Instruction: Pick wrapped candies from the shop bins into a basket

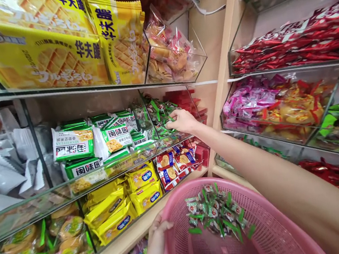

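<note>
One pink basket (pixel 295 214) holds one heap of green-tipped sweets (pixel 214 209), too overlapped to count; more sweets (pixel 158 111) fill one bin on the middle shelf (pixel 100 172). The left hand (pixel 158 238) grips the basket's left rim. The right hand (pixel 183 121) has its fingers drawn together at the bin's sweets — whether it pinches one, I cannot tell. At least three large waffle bags (pixel 67 59) sit above, and at least four small yellow packets (pixel 141 177) below. The bin's clear front stands between its sweets and the basket; the right forearm (pixel 249 157) hides part of the right-hand shelves. The basket opens upward; its sweets point every way — no shared long axis.
</note>
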A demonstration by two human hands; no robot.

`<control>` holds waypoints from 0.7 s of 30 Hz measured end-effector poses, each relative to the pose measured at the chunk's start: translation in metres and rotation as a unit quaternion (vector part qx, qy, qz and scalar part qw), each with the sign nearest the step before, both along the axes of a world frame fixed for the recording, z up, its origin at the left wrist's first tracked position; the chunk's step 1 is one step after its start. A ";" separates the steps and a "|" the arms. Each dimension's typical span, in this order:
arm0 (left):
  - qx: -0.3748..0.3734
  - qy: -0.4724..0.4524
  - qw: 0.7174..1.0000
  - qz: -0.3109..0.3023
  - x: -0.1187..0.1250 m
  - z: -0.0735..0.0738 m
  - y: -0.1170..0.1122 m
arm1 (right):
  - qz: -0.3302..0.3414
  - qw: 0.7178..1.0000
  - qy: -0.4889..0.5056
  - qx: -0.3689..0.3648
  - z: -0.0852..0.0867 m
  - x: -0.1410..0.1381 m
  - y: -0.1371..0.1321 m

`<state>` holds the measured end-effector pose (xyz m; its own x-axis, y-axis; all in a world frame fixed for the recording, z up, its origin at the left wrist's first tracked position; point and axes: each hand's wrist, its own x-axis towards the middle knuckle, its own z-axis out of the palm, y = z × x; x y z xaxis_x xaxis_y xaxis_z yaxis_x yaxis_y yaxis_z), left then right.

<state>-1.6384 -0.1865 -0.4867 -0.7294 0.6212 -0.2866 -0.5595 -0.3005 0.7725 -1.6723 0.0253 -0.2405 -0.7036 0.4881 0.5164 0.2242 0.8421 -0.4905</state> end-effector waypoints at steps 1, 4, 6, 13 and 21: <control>0.005 -0.002 1.000 -0.004 0.000 0.000 0.000 | 0.000 1.000 -0.002 -0.003 0.000 0.000 0.000; -0.004 0.002 1.000 -0.007 0.000 0.000 0.000 | 0.020 0.999 0.016 -0.026 -0.002 -0.001 0.002; -0.015 0.005 1.000 0.000 0.000 0.000 0.000 | 0.053 0.996 0.045 -0.056 -0.004 -0.002 0.005; -0.020 0.010 1.000 -0.020 0.002 0.007 -0.001 | 0.220 0.917 0.235 -0.236 0.001 0.028 0.004; -0.051 0.016 0.999 -0.006 0.006 0.014 -0.001 | 0.217 0.931 0.118 -0.269 -0.105 0.124 0.019</control>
